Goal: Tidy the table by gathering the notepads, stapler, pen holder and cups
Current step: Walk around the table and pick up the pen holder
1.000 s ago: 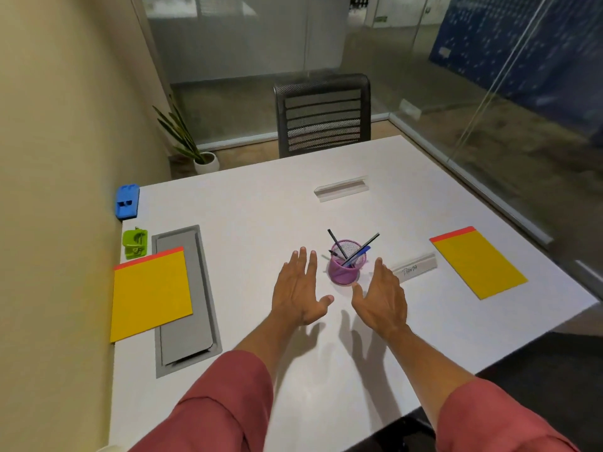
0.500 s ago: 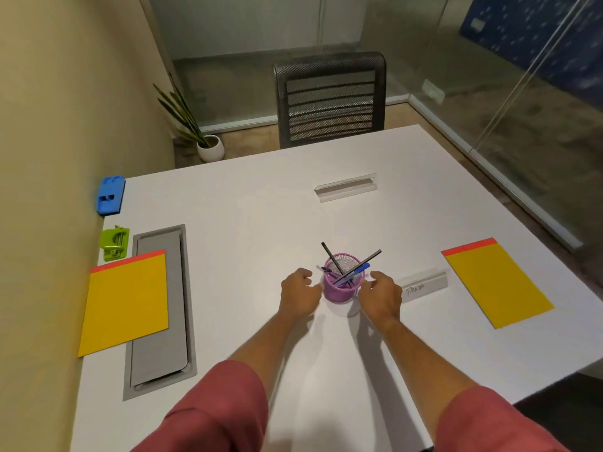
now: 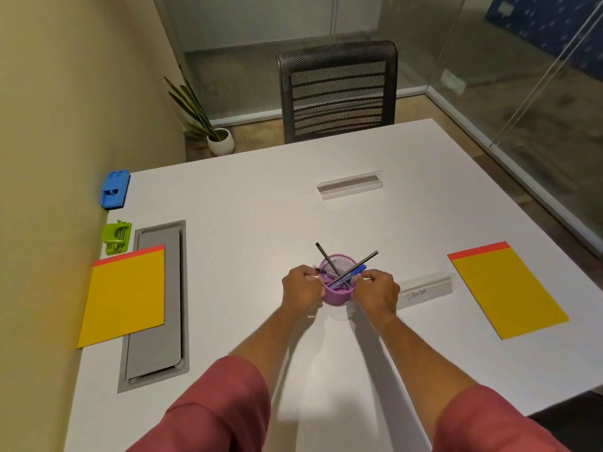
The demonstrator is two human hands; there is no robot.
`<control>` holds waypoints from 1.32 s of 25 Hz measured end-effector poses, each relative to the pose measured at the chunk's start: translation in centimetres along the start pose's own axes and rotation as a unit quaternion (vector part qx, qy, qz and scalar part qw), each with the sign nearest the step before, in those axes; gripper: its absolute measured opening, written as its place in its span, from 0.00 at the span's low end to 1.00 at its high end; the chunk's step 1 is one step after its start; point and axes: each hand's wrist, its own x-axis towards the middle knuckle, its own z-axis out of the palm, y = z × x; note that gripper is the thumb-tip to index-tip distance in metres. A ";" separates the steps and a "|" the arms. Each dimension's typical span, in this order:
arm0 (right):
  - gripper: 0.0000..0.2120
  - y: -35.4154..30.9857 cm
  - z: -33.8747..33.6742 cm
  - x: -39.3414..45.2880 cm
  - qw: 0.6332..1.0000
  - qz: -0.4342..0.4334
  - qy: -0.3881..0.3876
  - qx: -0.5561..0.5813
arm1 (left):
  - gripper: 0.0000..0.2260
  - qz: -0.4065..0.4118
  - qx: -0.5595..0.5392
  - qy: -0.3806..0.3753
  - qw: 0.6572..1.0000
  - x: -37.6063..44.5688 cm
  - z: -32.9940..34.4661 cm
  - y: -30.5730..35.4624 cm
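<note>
Left hand and right hand curled against opposite sides of the purple pen holder, gripping it between them near the middle of the white table. Pens sticking out. Yellow notepads lying well apart at either edge.

Matt white table, mesh, plastic and paper

The table top looks smooth and matt; the purple pen holder is fine metal mesh; the blue stapler is glossy plastic; the yellow notepads are matt paper; the chair back is black mesh.
</note>
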 end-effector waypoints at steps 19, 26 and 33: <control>0.03 -6.4 5.7 -9.5 0.975 -0.111 -0.189 0.036 | 0.25 0.051 0.080 0.170 0.981 -8.0 -13.2 -6.6; 0.04 -7.2 9.7 -15.0 0.954 -0.145 -0.262 0.023 | 0.40 0.041 0.349 0.232 0.907 -13.7 -18.2 -12.9; 0.02 -8.1 14.4 -21.1 0.940 -0.172 -0.295 -0.003 | 0.46 0.031 0.365 0.235 0.900 -17.2 -20.3 -19.9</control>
